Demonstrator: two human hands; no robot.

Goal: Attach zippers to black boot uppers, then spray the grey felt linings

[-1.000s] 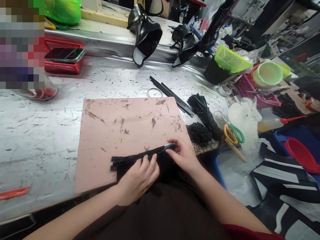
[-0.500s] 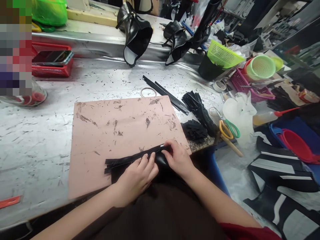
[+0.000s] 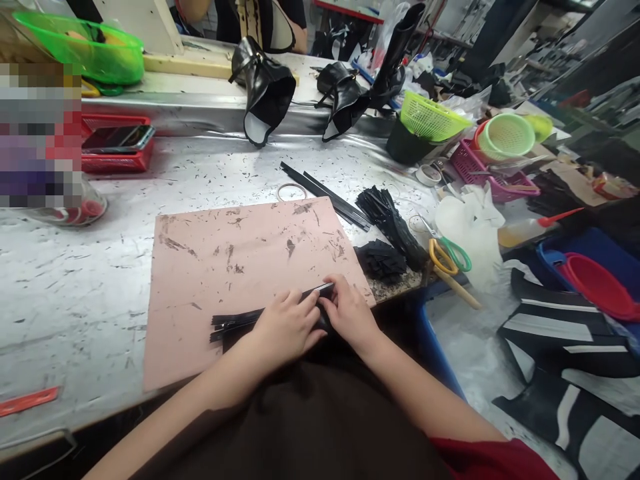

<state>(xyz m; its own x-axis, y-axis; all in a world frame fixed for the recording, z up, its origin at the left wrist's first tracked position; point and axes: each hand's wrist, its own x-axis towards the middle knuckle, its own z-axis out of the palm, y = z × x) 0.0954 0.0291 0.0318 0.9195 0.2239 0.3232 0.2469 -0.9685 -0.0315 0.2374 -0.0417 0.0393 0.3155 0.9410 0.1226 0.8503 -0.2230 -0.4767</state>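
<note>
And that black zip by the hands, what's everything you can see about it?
The black zip is long and narrow, with tapes that look like cloth. Its left end lies over the pinkish board, the tape ends spread apart; a tiny shiny bit there may be the slider. It slants, rising rightward in the picture, along a black piece. The left hand covers its middle; the right hand pinches near the other end, which fingers partly hide.

The left hand (image 3: pixel 290 321) presses a black zipper (image 3: pixel 236 323) that the right hand (image 3: pixel 349 312) pinches.
</note>
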